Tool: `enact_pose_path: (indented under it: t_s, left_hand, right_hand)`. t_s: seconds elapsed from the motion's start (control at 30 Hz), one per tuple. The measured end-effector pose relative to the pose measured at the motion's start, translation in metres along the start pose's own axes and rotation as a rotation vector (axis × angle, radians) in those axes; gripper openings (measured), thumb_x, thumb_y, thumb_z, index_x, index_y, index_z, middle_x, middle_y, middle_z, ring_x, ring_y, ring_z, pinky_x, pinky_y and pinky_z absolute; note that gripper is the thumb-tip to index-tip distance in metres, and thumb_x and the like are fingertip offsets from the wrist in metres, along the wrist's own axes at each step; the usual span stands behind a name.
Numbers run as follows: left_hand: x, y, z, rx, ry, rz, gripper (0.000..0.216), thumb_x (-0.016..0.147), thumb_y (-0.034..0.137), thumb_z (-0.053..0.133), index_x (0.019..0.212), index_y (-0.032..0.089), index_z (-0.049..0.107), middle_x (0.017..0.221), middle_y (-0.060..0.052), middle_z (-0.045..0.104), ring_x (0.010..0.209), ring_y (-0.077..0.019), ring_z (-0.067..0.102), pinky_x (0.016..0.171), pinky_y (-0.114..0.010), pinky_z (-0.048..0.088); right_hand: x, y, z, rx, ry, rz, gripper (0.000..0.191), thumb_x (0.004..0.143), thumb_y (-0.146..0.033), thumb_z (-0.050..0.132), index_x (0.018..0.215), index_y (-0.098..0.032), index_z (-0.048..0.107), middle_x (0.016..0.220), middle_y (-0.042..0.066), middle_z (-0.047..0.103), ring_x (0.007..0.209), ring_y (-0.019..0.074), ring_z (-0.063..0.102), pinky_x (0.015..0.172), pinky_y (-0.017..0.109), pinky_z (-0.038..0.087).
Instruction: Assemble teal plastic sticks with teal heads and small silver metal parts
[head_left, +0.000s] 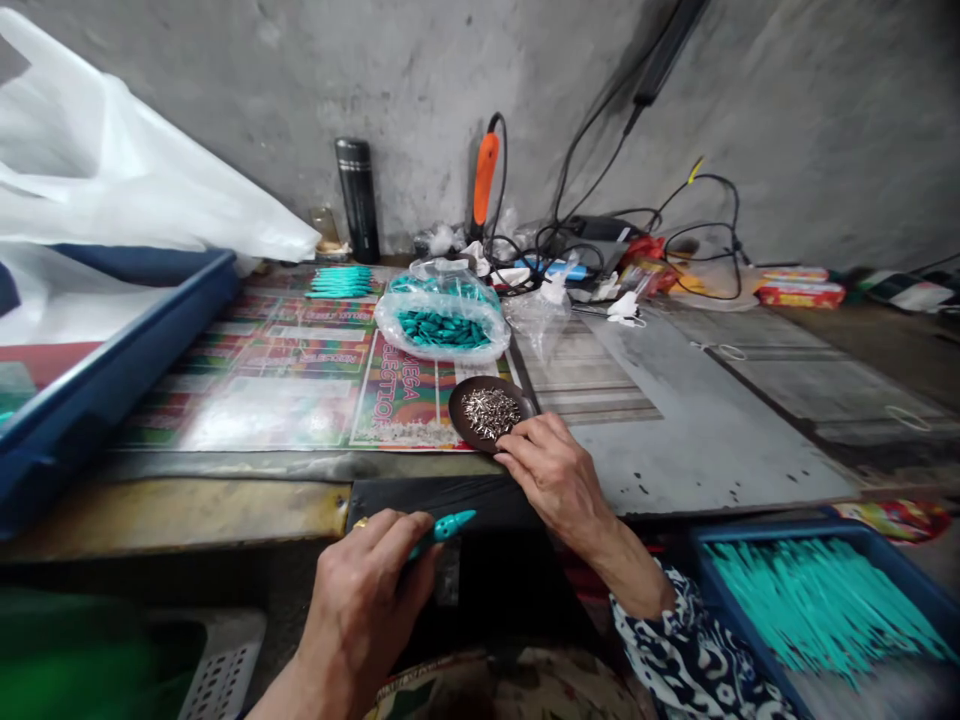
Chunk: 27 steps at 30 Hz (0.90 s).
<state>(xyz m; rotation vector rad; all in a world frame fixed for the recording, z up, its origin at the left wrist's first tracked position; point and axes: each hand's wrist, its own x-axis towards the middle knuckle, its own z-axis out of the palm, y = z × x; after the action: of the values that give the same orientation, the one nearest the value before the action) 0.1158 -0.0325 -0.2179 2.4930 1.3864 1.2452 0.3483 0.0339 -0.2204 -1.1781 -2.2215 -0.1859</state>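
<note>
Slender teal plastic piece [442, 530] sits pinched in the narrow grip of the fingers of the left hand [360, 610], just off the desk [712, 450]; the right hand [551, 470] rests spread-fingered on a round dark-brown dish [469, 425], steadying it; silver metal pins [491, 413] lie heaped within easy reach.

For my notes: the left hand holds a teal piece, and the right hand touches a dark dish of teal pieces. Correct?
Wrong colour: in the head view, the left hand holds a teal piece, and the right hand touches a dark dish of silver pieces.
</note>
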Motion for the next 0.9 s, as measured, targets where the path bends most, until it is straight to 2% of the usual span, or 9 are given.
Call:
enact_pose_path:
  t_s: [0.2, 0.33, 0.4, 0.53, 0.9]
  left_hand:
    - [-0.005, 0.004, -0.002, -0.037, -0.082, -0.074, 0.020, 0.095, 0.024, 0.051, 0.089, 0.017, 0.068, 0.067, 0.001, 0.067, 0.054, -0.0129, 0.064, 0.051, -0.022, 0.050]
    - [-0.006, 0.006, -0.002, -0.077, -0.113, -0.095, 0.015, 0.093, 0.022, 0.054, 0.088, 0.017, 0.068, 0.067, 0.001, 0.066, 0.055, -0.0133, 0.064, 0.050, -0.022, 0.049]
    - [-0.006, 0.009, -0.001, -0.100, -0.120, -0.099, 0.014, 0.092, 0.020, 0.055, 0.088, 0.018, 0.068, 0.066, 0.001, 0.065, 0.054, -0.0133, 0.063, 0.050, -0.022, 0.047]
    - [-0.005, 0.014, -0.001, -0.102, -0.141, -0.085, 0.014, 0.091, 0.019, 0.055, 0.088, 0.018, 0.068, 0.068, 0.000, 0.065, 0.057, -0.0143, 0.063, 0.052, -0.022, 0.048]
    - [-0.004, 0.019, -0.003, -0.031, -0.202, -0.054, 0.019, 0.094, 0.020, 0.051, 0.088, 0.017, 0.069, 0.067, -0.001, 0.064, 0.058, -0.0168, 0.063, 0.054, -0.025, 0.048]
  right_hand:
    - [0.003, -0.009, -0.009, 0.318, 0.084, 0.041, 0.012, 0.090, -0.008, 0.062, 0.083, -0.016, 0.067, 0.082, 0.005, 0.064, 0.080, 0.0206, 0.056, 0.076, 0.035, 0.044]
    - [-0.001, -0.038, -0.019, 0.651, 0.032, 0.161, 0.012, 0.088, -0.007, 0.064, 0.084, -0.018, 0.067, 0.082, 0.002, 0.064, 0.079, 0.0169, 0.058, 0.074, 0.030, 0.045]
    - [-0.004, -0.053, -0.021, 0.754, -0.009, 0.174, 0.011, 0.088, -0.008, 0.065, 0.084, -0.018, 0.068, 0.081, 0.002, 0.064, 0.079, 0.0163, 0.058, 0.074, 0.029, 0.045]
    - [-0.008, -0.066, -0.018, 0.818, -0.033, 0.152, 0.009, 0.089, -0.010, 0.066, 0.085, -0.017, 0.070, 0.081, 0.003, 0.063, 0.080, 0.0164, 0.058, 0.076, 0.029, 0.046]
    - [-0.013, -0.066, -0.017, 0.812, -0.040, 0.166, 0.009, 0.089, -0.010, 0.066, 0.084, -0.016, 0.069, 0.081, 0.003, 0.062, 0.080, 0.0158, 0.058, 0.075, 0.028, 0.046]
